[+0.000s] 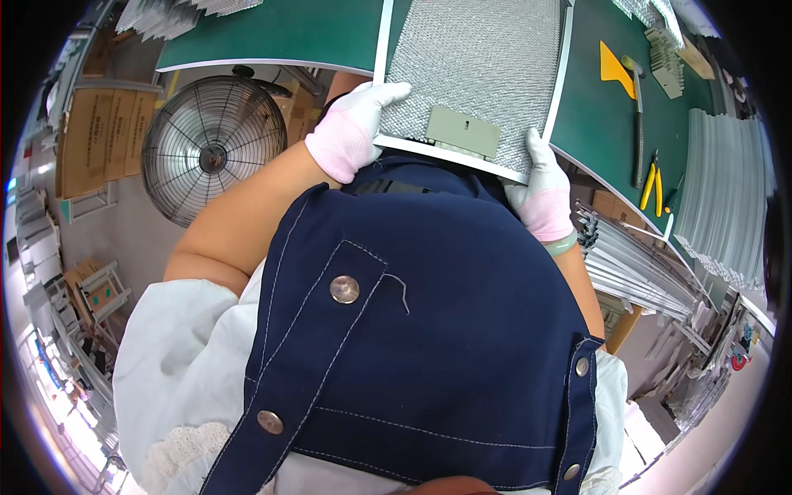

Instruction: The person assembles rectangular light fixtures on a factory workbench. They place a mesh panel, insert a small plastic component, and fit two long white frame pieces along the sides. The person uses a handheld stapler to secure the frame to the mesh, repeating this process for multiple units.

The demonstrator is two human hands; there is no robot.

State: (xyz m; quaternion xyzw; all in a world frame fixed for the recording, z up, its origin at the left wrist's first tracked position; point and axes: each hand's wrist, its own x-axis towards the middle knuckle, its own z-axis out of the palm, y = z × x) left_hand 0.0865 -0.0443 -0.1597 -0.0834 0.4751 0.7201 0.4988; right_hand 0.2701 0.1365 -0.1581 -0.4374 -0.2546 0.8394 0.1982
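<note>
A rectangular mesh filter panel [474,62] with silvery metal mesh and a pale metal frame extends over the table's near edge, close to my apron. My left hand [356,124], in a white glove with a pink cuff, grips the frame at its near left corner, thumb over the mesh. At the near right corner, my right hand [542,186], gloved alike, holds the frame with the thumb up along its side and the fingers underneath, mostly hidden. A grey-green rectangular block [463,132] lies on the mesh by the near edge of the frame, between both hands.
Right on the green table [586,107] lie a yellow scraper [615,66], a hammer [638,124], yellow-handled pliers [652,186] and stacked metal strips [726,190]. More strips [643,264] sit below the table. A floor fan [213,157] and cartons [107,136] stand left.
</note>
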